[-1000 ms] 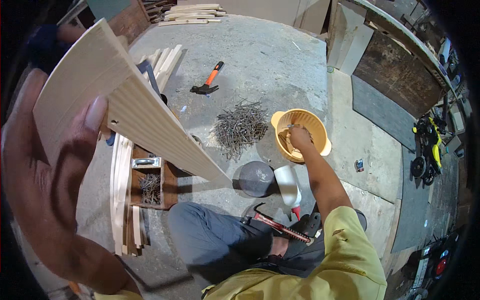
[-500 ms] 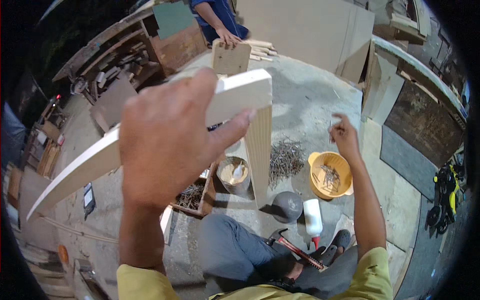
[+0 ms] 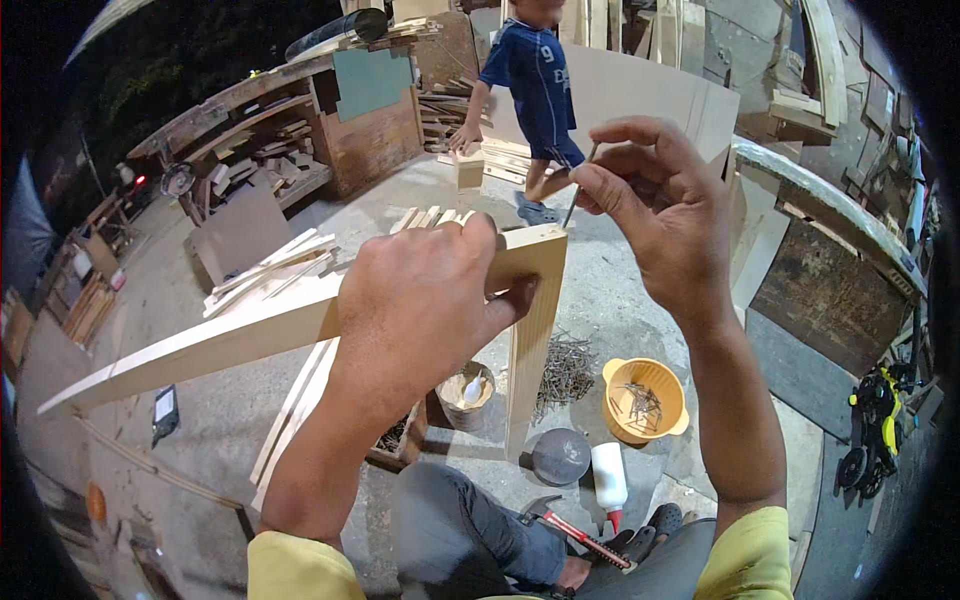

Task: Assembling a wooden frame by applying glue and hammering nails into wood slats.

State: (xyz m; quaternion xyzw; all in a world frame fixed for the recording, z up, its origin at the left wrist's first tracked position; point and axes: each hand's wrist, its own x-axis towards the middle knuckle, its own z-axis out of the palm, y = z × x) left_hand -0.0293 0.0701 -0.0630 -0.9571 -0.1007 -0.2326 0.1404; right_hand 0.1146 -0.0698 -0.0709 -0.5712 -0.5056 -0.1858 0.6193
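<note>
My left hand (image 3: pixel 420 290) grips a long pale wooden strip (image 3: pixel 230 335) near its right end, thumb underneath. That end meets the top of an upright plank (image 3: pixel 532 350), forming a corner. Between thumb and fingers, my right hand (image 3: pixel 665 215) pinches a thin nail (image 3: pixel 573 210). The nail is nearly upright, its lower tip at the strip's end above the corner. A hammer (image 3: pixel 580 535) with a red and black handle lies by my legs. More nails lie in a yellow bowl (image 3: pixel 674 392) and in a loose pile (image 3: pixel 567 375) on the floor.
A white glue bottle (image 3: pixel 608 475) with a red cap and a dark ball (image 3: pixel 561 457) are near my knee. A bucket (image 3: pixel 468 412) stands behind the left forearm, beside a wooden box (image 3: pixel 408 445). Beyond, another person (image 3: pixel 540 90) touches a wooden block (image 3: pixel 467 174).
My right hand has risen leftward from above the bowl, bringing the nail to the strip's end. The strip's corner sits lower in view. The other person now shows farther right, bent less over the block.
</note>
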